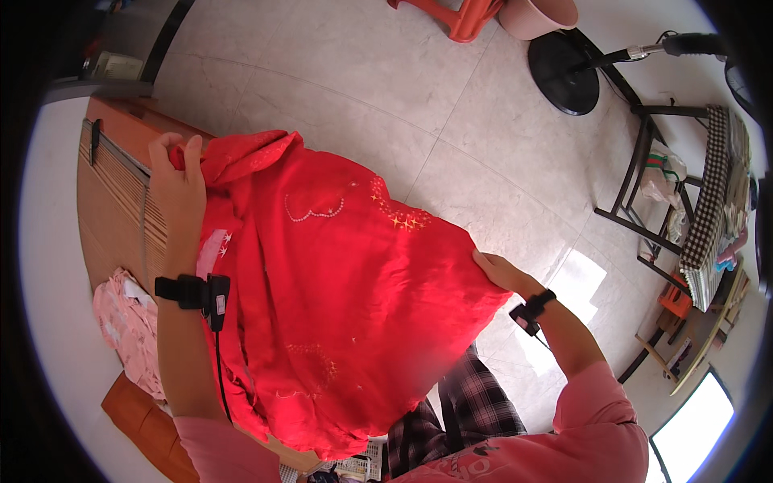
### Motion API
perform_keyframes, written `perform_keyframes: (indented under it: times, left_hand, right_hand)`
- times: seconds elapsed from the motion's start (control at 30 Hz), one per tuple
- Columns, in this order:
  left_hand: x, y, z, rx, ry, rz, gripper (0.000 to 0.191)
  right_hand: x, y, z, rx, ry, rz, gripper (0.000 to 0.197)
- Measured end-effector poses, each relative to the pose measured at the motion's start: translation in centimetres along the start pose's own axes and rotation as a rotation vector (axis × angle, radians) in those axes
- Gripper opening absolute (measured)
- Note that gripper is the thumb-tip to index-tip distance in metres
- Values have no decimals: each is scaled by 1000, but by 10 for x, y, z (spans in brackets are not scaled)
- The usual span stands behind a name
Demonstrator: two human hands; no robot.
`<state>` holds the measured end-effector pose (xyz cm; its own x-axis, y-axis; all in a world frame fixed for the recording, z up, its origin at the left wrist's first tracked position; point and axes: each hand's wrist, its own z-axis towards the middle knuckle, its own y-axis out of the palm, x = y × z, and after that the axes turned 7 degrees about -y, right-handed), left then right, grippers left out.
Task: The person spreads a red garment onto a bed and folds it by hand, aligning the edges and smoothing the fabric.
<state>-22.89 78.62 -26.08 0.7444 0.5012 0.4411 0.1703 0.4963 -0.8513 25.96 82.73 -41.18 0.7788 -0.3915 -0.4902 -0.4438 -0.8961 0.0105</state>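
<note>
A large red cloth (362,259) with printed stars and dotted outlines is spread between my hands and hangs down in front of me. My left hand (178,163) pinches a bunched part of it between thumb and fingers at the upper left. At the right, my right hand (498,271) grips the cloth's edge, thumb on top and the other fingers partly hidden. Part of the cloth's left side lies in folds, with a pink patch (211,250) beside my left wrist. A crumpled pink printed cloth (130,332) lies left of my left forearm.
Flattened cardboard (109,223) stands at the left near an orange-brown surface (127,124). A red plastic stool (462,21), a pink bin (534,18) and a round black stand base (564,75) are at the top. A folding-leg table (703,193) stands right. White baskets (362,468) show at the bottom.
</note>
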Motion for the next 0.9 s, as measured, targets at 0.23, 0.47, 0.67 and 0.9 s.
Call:
perform_keyframes:
  times: [0.23, 0.47, 0.67, 0.9]
  left_hand:
    - [-7, -12, 30, 43, 24, 345, 31]
    - [-17, -52, 71, 254, 55, 260, 32]
    - [8, -76, 54, 158, 233, 134, 21]
    - [94, -54, -61, 152, 342, -50, 32]
  right_hand:
    - [11, -12, -54, -13, -78, -549, 55]
    - [24, -36, -121, 354, -250, -594, 29]
    - [-73, -23, -7, 510, -749, -664, 48]
    - [-352, 80, -48, 145, -1565, -648, 63]
